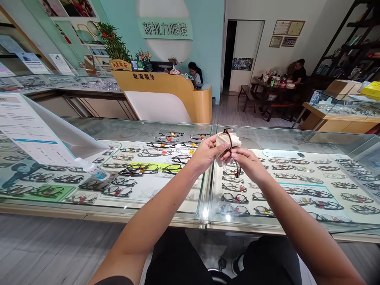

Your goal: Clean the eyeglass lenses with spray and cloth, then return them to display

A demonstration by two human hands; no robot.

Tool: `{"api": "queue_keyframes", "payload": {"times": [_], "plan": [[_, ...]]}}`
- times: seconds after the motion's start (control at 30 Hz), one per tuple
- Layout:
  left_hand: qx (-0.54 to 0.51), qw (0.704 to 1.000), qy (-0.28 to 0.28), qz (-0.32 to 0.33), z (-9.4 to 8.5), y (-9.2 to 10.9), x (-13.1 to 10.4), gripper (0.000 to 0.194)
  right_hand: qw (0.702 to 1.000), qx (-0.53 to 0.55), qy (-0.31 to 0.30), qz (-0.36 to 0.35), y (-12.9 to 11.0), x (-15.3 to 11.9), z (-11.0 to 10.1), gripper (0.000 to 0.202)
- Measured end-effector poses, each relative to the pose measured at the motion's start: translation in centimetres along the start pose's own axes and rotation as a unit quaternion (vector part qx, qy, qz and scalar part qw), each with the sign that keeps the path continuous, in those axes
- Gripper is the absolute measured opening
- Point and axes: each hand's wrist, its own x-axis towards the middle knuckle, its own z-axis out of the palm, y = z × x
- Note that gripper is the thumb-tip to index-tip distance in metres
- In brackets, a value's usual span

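Above the glass counter, a pair of dark reddish-brown eyeglasses (238, 169) is held up between both hands. My left hand (208, 153) is closed on a cream cleaning cloth (235, 140), which is folded around part of the eyeglasses and hides a lens. Fingers of my right hand (248, 163) pinch the eyeglasses from the other side, with a temple hanging down below them. A small white bottle (97, 172) with a blue label stands on the counter, well to the left of my hands.
The glass display counter (166, 206) holds rows of eyeglasses under its top. A white sign (32, 130) stands on its left part. Behind are a wooden reception desk (166, 85) with a seated person (194, 73), and another person (299, 73) at a table on the right.
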Motion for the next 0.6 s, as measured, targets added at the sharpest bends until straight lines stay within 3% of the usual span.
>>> {"api": "queue_keyframes", "payload": {"times": [0.3, 0.43, 0.6], "plan": [[0.072, 0.994, 0.037, 0.07, 0.2, 0.0, -0.3, 0.045, 0.999, -0.007, -0.038, 0.011, -0.6, -0.3, 0.0, 0.031], [0.125, 0.989, 0.043, 0.068, -1.0, 0.4, -0.1, 0.053, 1.0, -0.005, -0.023, 0.008, -1.1, -0.4, 0.0, 0.026], [0.145, 0.989, -0.006, 0.036, -2.7, 1.3, -0.1, 0.052, 1.0, -0.023, 0.0, -0.003, -1.4, -0.5, -0.4, 0.028]]}}
